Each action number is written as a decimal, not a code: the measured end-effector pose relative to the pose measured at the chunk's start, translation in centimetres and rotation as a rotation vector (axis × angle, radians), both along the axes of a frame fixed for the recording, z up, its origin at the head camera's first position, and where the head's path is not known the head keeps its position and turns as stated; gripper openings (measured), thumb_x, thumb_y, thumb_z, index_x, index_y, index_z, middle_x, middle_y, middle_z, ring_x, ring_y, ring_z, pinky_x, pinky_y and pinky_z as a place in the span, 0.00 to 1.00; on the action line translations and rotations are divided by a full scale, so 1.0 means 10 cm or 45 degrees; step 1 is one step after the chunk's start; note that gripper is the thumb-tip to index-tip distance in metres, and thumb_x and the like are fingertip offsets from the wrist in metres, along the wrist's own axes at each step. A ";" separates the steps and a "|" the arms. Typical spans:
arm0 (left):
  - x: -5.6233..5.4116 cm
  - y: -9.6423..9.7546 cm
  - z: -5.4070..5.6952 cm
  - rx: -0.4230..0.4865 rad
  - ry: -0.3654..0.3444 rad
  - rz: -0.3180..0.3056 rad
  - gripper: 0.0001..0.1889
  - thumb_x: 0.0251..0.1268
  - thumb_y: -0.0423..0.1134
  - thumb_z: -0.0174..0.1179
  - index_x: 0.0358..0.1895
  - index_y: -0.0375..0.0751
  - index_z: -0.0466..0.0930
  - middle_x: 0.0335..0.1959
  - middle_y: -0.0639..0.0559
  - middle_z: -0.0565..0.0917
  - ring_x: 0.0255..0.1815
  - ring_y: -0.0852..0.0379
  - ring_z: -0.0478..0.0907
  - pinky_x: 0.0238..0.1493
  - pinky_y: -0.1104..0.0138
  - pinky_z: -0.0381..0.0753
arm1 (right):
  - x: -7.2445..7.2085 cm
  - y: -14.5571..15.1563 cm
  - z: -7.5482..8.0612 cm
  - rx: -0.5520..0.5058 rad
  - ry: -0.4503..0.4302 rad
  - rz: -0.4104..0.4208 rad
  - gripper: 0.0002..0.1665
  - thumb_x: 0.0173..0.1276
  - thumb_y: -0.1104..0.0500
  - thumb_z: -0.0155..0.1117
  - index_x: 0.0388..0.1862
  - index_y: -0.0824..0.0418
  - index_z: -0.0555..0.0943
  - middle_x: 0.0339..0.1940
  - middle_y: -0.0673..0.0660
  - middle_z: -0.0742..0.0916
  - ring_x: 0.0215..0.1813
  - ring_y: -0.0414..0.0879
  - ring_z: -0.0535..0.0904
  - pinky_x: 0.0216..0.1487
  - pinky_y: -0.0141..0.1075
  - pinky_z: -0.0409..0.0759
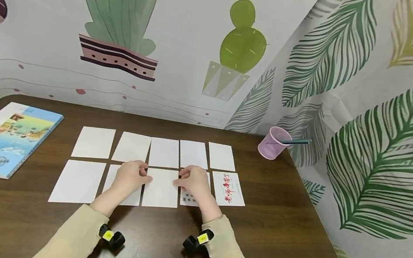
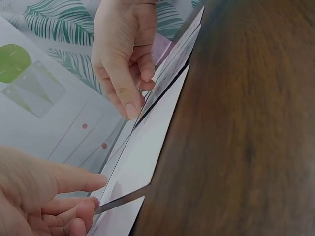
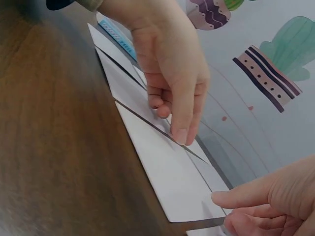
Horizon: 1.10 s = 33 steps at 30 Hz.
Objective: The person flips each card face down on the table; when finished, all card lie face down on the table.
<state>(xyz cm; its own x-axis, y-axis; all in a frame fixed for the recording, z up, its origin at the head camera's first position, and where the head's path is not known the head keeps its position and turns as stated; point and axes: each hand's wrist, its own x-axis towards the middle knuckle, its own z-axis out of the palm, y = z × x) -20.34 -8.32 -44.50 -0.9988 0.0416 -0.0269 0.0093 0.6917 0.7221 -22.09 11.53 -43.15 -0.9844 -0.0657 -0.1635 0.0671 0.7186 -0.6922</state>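
Note:
Two rows of square cards lie on the table. A blank white card [image 1: 161, 191] in the middle of the near row sits between the two hands. My left hand [image 1: 131, 178] is at its upper left corner, the thumb touching the edge and the other fingers bent loosely. At the opposite corner, my right hand [image 1: 195, 182] has its thumb tip by the edge. Under the right hand, a card with black writing [image 1: 188, 199] is partly covered. Beside it lies a card with red writing [image 1: 228, 188]. Another blank card [image 1: 131, 198] is partly hidden by the left hand.
A picture-covered book [image 1: 7, 136] lies at the table's left. At the far right corner stands a pink cup [image 1: 272, 145] with dark sticks [image 1: 297, 141] leaning out. More blank cards [image 1: 93, 142] form the far row. A patterned wall covering [image 1: 185, 55] rises behind the table.

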 end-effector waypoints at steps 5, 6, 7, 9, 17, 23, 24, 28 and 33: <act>0.01 0.03 0.00 0.068 0.031 -0.027 0.17 0.59 0.35 0.66 0.49 0.27 0.81 0.34 0.42 0.87 0.39 0.46 0.82 0.40 0.55 0.80 | -0.03 0.12 0.05 0.037 0.058 -0.011 0.16 0.55 0.59 0.77 0.40 0.64 0.84 0.32 0.56 0.87 0.27 0.42 0.80 0.29 0.31 0.77; 0.01 0.04 0.00 0.086 0.034 -0.038 0.17 0.60 0.35 0.66 0.49 0.28 0.81 0.35 0.42 0.87 0.40 0.46 0.82 0.41 0.55 0.80 | -0.03 0.15 0.06 0.047 0.079 -0.014 0.16 0.55 0.59 0.76 0.40 0.64 0.84 0.32 0.57 0.87 0.28 0.43 0.80 0.30 0.32 0.77; 0.00 0.05 0.00 0.103 0.034 -0.048 0.16 0.60 0.35 0.65 0.49 0.29 0.81 0.36 0.42 0.87 0.40 0.46 0.82 0.41 0.55 0.80 | -0.04 0.19 0.07 0.057 0.095 -0.025 0.16 0.54 0.59 0.77 0.40 0.64 0.84 0.32 0.57 0.87 0.30 0.44 0.80 0.32 0.33 0.77; 0.00 0.07 0.01 0.143 0.027 -0.075 0.16 0.61 0.36 0.64 0.51 0.30 0.81 0.38 0.41 0.87 0.42 0.45 0.82 0.42 0.55 0.81 | -0.07 0.27 0.10 0.076 0.114 -0.058 0.17 0.54 0.60 0.76 0.42 0.64 0.84 0.32 0.56 0.87 0.32 0.45 0.79 0.34 0.34 0.76; 0.09 0.25 0.04 0.336 -0.013 -0.186 0.19 0.63 0.33 0.62 0.56 0.29 0.78 0.46 0.39 0.86 0.47 0.43 0.84 0.47 0.56 0.83 | -0.11 0.60 0.16 0.109 0.073 -0.128 0.25 0.53 0.63 0.76 0.51 0.67 0.81 0.45 0.61 0.86 0.47 0.55 0.82 0.47 0.44 0.82; 0.18 0.40 0.04 0.429 -0.072 -0.239 0.23 0.63 0.32 0.61 0.61 0.28 0.74 0.53 0.37 0.83 0.52 0.43 0.83 0.52 0.56 0.83 | -0.14 0.66 0.15 0.138 -0.010 -0.074 0.31 0.53 0.66 0.75 0.58 0.66 0.79 0.56 0.62 0.85 0.58 0.57 0.80 0.54 0.46 0.81; 0.19 0.43 0.04 0.444 -0.083 -0.251 0.24 0.63 0.31 0.61 0.62 0.28 0.73 0.54 0.36 0.82 0.53 0.42 0.82 0.53 0.56 0.82 | -0.14 0.66 0.15 0.138 -0.017 -0.064 0.31 0.53 0.66 0.75 0.59 0.66 0.79 0.57 0.63 0.84 0.59 0.58 0.79 0.55 0.46 0.81; 0.25 0.51 0.04 0.529 -0.144 -0.296 0.25 0.64 0.31 0.61 0.64 0.27 0.71 0.58 0.34 0.80 0.56 0.40 0.80 0.57 0.54 0.80 | -0.13 0.66 0.15 0.158 -0.024 -0.031 0.34 0.52 0.66 0.76 0.60 0.66 0.78 0.59 0.63 0.83 0.60 0.58 0.79 0.56 0.47 0.80; 0.31 0.60 0.05 0.645 -0.226 -0.314 0.25 0.64 0.30 0.60 0.65 0.28 0.71 0.61 0.35 0.78 0.59 0.40 0.78 0.61 0.52 0.77 | -0.12 0.66 0.16 0.176 -0.031 -0.024 0.36 0.50 0.66 0.78 0.60 0.65 0.78 0.60 0.62 0.83 0.60 0.57 0.79 0.58 0.47 0.79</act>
